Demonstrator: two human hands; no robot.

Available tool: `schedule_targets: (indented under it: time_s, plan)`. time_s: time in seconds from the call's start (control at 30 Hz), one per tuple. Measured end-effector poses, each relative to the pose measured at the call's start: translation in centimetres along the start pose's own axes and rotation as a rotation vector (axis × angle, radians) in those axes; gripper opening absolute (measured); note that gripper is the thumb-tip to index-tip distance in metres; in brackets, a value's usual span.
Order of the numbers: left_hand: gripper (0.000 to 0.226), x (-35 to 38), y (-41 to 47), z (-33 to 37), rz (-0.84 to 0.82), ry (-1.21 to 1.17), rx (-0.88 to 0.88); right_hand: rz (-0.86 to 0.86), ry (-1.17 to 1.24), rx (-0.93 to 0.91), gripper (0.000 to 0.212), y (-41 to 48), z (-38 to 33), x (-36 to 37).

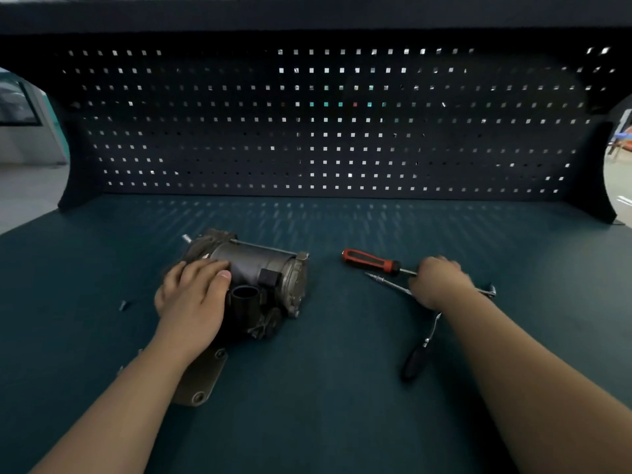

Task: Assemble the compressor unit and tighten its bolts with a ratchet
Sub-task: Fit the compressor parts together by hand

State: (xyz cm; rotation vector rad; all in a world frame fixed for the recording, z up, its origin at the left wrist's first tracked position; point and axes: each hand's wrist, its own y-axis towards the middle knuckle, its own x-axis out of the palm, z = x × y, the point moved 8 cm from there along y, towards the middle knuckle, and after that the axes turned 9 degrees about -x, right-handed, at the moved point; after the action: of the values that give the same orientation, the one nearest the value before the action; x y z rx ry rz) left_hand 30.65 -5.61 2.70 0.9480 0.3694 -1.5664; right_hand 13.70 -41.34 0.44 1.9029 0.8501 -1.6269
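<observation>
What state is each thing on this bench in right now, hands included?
Compressor: lying on its side.
Left hand: fingers resting on the compressor.
Screwdriver: lying flat.
Right hand: blurred over the screwdriver shaft; grip unclear.
Ratchet: lying flat, head hidden by the right wrist.
Plate: flat, partly under the left forearm.

Bare bench lies between the compressor and the screwdriver; the ratchet and perhaps a small bolt clutter the sides.
</observation>
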Motion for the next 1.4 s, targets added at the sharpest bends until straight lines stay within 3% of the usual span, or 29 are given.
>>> schedule_targets:
  time_s: [0.17, 0.3, 0.77, 1.07, 1.2, 1.4]
  plan:
    - [0.038, 0.1, 0.3, -0.2, -0.042, -0.065, -0.023, 0.242, -0.153, -0.240, 0.024, -1.4, -5.1, -0.9]
    - [0.033, 0.0, 0.1, -0.3, -0.054, -0.114, -0.022, 0.349, -0.098, -0.328, 0.012, -2.5, -6.9, -2.4]
    - [0.028, 0.8, -3.8, 2.8, -0.154, -0.182, 0.102, 0.221, 0.057, 0.068, 0.020, -2.2, -0.4, -3.3]
    - [0.024, 1.5, -3.2, 4.2, -0.244, -0.323, 0.218, 0.199, 0.152, 0.050, 0.027, -2.6, 0.5, -1.3]
    - [0.032, -1.2, -2.1, 1.2, -0.110, -0.417, 0.129, 0.151, 0.169, 0.013, 0.026, -2.9, 0.2, -0.6]
    - [0.019, -6.9, 0.2, -5.8, -0.011, -0.238, -0.126, 0.223, 0.123, -0.097, 0.032, -3.4, -2.1, -1.3]
